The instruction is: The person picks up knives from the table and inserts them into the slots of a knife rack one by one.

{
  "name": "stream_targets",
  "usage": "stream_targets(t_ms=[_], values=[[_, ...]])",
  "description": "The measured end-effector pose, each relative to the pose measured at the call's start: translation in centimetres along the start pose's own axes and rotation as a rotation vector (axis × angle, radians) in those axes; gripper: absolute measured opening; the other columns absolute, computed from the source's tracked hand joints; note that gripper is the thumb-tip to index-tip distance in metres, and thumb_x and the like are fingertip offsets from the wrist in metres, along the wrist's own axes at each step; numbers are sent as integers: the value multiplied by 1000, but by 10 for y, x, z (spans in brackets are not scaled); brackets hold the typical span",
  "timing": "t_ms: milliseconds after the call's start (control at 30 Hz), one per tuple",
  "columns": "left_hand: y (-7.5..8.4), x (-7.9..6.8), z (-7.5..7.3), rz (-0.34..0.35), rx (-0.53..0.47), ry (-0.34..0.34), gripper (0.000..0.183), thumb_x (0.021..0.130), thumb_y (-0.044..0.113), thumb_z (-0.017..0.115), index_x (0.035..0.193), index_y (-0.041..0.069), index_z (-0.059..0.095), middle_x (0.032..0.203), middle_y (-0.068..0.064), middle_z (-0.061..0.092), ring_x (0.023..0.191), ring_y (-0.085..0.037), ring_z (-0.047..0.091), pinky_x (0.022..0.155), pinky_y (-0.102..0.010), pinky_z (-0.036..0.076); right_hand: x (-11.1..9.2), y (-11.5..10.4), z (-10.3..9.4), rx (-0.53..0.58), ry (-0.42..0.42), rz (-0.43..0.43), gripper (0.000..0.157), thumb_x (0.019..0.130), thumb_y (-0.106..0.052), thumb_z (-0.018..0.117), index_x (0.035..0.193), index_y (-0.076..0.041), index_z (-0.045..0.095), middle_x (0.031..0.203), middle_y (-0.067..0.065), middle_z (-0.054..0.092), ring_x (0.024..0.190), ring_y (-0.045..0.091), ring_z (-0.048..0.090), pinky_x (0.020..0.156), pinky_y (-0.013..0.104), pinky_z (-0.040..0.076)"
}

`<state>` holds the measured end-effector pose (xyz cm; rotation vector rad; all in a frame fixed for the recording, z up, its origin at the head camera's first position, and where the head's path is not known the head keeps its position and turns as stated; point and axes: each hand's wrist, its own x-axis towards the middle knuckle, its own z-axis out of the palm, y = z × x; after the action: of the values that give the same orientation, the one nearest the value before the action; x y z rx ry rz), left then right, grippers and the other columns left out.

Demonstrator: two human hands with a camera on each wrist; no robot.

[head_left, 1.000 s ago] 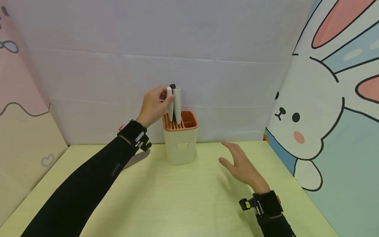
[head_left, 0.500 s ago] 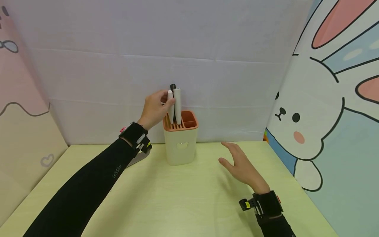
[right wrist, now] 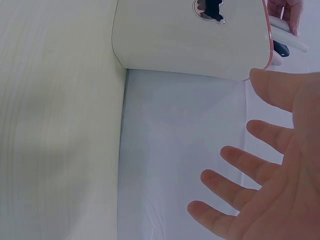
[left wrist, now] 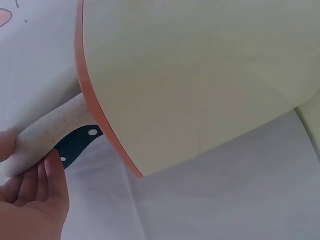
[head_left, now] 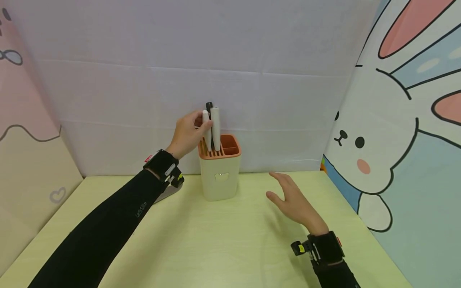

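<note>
A cream knife block (head_left: 220, 182) with an orange slotted top stands at the back of the table. My left hand (head_left: 186, 133) pinches the white handle (head_left: 206, 130) of a knife standing in its left slots, the blade hidden inside. In the left wrist view, thumb and fingers lie around that white handle (left wrist: 47, 127). Beside it rise another white handle (head_left: 215, 128) and a black one (head_left: 209, 105). My right hand (head_left: 297, 203) hangs over the table, right of the block, with fingers spread and holding nothing. The right wrist view shows the right palm (right wrist: 280, 195) bare.
Part of a grey blade (head_left: 169, 193) lies on the table left of the block, mostly hidden under my left forearm. A white sheet (head_left: 273, 120) hangs behind the table (head_left: 223, 244). Printed cartoon panels (head_left: 414, 172) flank both sides.
My left hand and the white knife handle have sunk slightly toward the block, mostly in the first half second. The right hand has stayed still.
</note>
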<state>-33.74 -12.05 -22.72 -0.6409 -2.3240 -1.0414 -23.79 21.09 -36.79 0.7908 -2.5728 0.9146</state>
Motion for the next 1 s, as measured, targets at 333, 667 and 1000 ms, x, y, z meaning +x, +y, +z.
stream_targets(t_ms=[333,667,1000], values=[[-3,-3,0,-14,-8,-32,41,97,29,59,132,8,51,109,-6,59,98,-18,57,80,-33,50,0,0,1,3,-1,1,59,99,-31,56,147,-11,30,145,11,33,132,28,32,102,56,34],[-5,-6,-1,-2,-13,-57,45,98,27,57,137,8,46,111,-7,59,97,-18,57,81,-34,50,1,0,1,2,-3,-3,60,98,-32,57,148,-11,30,145,11,33,132,27,31,103,55,33],[-11,-13,-2,18,-19,-107,48,97,25,58,141,13,42,112,-5,57,98,-17,56,85,-34,49,1,2,2,0,3,-21,59,99,-31,56,147,-8,30,145,13,33,132,29,31,102,56,34]])
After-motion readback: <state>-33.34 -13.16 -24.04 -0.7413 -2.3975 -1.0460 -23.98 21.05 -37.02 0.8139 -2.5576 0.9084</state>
